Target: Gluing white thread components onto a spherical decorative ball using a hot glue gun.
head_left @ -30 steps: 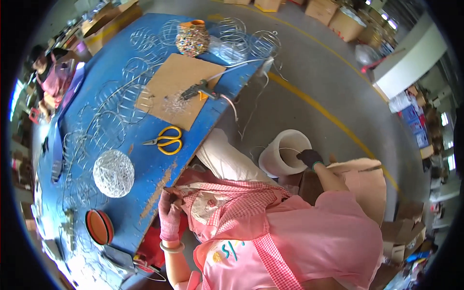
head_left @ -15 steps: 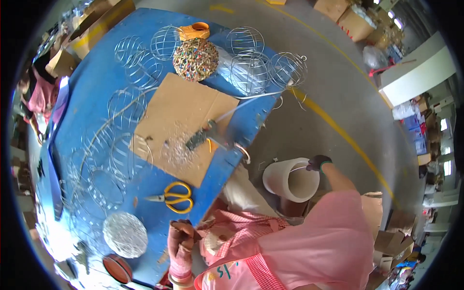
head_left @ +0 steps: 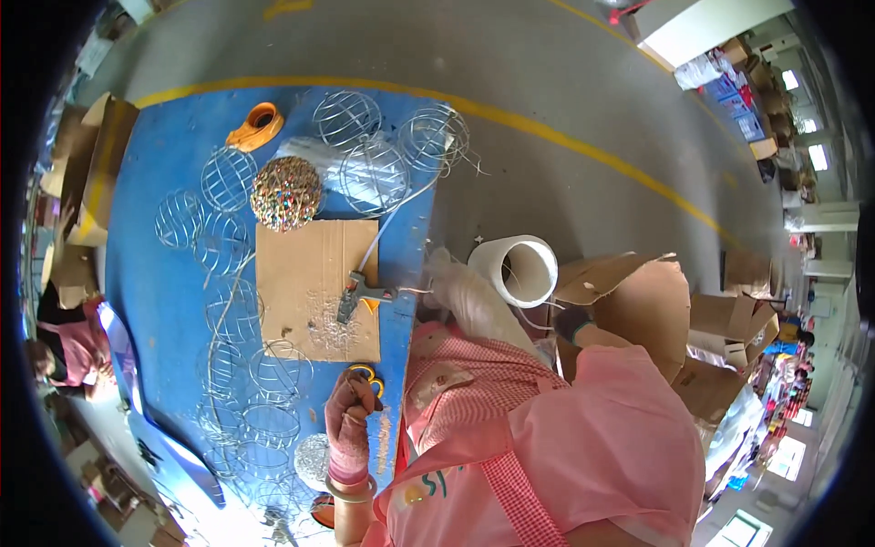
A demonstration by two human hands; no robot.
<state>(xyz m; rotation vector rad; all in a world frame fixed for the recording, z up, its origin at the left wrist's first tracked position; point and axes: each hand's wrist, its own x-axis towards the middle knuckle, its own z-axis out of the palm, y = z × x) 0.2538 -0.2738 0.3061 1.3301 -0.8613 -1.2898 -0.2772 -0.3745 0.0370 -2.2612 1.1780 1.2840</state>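
My left hand, in a pinkish glove, is held up at the table's near edge with its fingers curled together; whatever is in them is hidden. Just behind it show the yellow handles of the scissors. My right hand, in a dark glove, is beside a hollow white roll right of the table. A thin white strand runs from the roll to its closed fingers. A glue gun lies on the cardboard sheet among clear scraps.
Wire ball frames are spread over the blue table. A multicoloured ball, an orange ring-shaped tool and a plastic bag lie at the far end. A silvery ball is beside my left wrist. Cardboard boxes stand at right.
The view has turned, shifting the table. My right hand has moved from the roll's opening to its near right side. My left hand now overlaps the scissors in view.
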